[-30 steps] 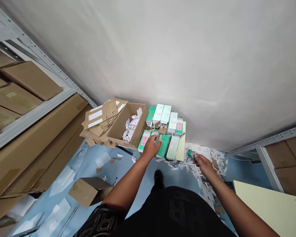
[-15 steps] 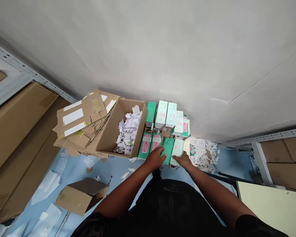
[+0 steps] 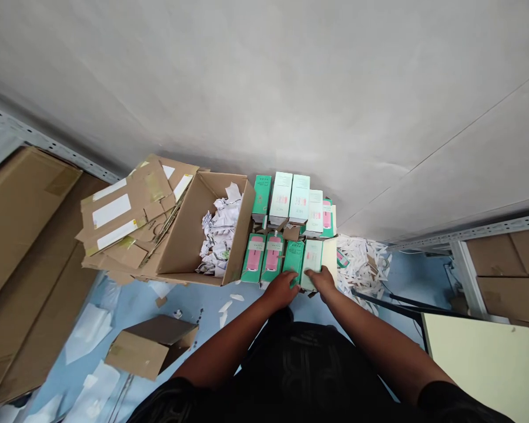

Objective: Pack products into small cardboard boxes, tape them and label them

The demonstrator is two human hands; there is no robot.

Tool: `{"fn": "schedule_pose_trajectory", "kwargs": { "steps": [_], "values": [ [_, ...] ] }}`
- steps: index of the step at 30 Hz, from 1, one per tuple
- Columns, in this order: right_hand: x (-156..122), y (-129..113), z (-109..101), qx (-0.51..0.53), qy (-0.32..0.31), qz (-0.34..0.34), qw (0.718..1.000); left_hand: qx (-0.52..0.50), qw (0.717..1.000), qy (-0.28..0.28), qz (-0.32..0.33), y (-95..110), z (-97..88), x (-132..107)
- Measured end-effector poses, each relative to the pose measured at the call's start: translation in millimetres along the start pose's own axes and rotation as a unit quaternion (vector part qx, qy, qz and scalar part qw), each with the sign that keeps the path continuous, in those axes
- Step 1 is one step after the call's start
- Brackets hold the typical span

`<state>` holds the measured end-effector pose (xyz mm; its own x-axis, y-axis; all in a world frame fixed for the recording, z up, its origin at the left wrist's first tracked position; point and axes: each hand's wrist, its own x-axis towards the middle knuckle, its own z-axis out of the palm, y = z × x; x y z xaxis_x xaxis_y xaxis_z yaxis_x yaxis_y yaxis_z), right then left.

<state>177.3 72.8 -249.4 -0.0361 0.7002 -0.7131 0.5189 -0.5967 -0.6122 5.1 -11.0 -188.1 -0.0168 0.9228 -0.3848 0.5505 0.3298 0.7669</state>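
Observation:
My left hand (image 3: 282,289) is closed at the near end of a green carton (image 3: 294,257), its fingertips resting on the carton's near left corner. Beside it, my right hand (image 3: 322,282) grips a pale mint carton (image 3: 312,258), thumb on top and the other fingers around its right side. These two cartons lie side by side, touching. To their left are two green cartons with pink panels, one next to my left hand (image 3: 273,252) and one farther left (image 3: 254,252). A back row holds several more, including white cartons (image 3: 281,191) and a green one (image 3: 261,191).
An open cardboard box (image 3: 180,247) with torn white paper (image 3: 223,229) stands left of the cartons, against flattened cardboard (image 3: 114,205). Shredded paper (image 3: 364,264) lies to the right. Shelving, a pale board (image 3: 480,358) and a small open box (image 3: 136,352) surround me.
My left hand has moved down from the green carton's left side to its near end. My right hand stays on the pale carton. The view has shifted slightly.

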Motion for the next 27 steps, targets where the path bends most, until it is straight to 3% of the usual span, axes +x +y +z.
{"fn": "schedule_pose_trajectory", "kwargs": {
  "steps": [4,8,14,17,21,24,27],
  "values": [
    [2.9,-3.4,0.6,0.069,0.000,0.000,0.998,0.027,1.000,-0.004,0.005,-1.2,1.7,2.5],
    [-5.2,-4.6,-11.7,0.130,-0.021,-0.014,0.991,0.038,0.999,-0.012,0.007,-4.3,-2.8,2.0],
    [-53.2,-4.7,-43.8,0.238,-0.021,-0.045,0.970,-0.037,0.999,-0.008,0.001,2.0,-7.7,-2.9],
    [-81.8,-13.5,-55.1,0.276,0.013,-0.096,0.956,-0.188,0.980,-0.060,-0.004,22.5,0.5,-0.5],
    [-111.6,-24.4,-72.3,0.306,0.052,-0.188,0.932,-0.379,0.908,-0.175,0.027,66.4,20.7,6.4],
    [-130.1,-20.3,-96.2,0.300,0.077,-0.240,0.920,-0.408,0.887,-0.199,0.084,102.0,32.6,7.7],
    [-148.5,-5.1,-132.3,0.302,0.083,-0.266,0.912,-0.403,0.877,-0.243,0.098,135.4,44.9,2.5]
  ]
}}
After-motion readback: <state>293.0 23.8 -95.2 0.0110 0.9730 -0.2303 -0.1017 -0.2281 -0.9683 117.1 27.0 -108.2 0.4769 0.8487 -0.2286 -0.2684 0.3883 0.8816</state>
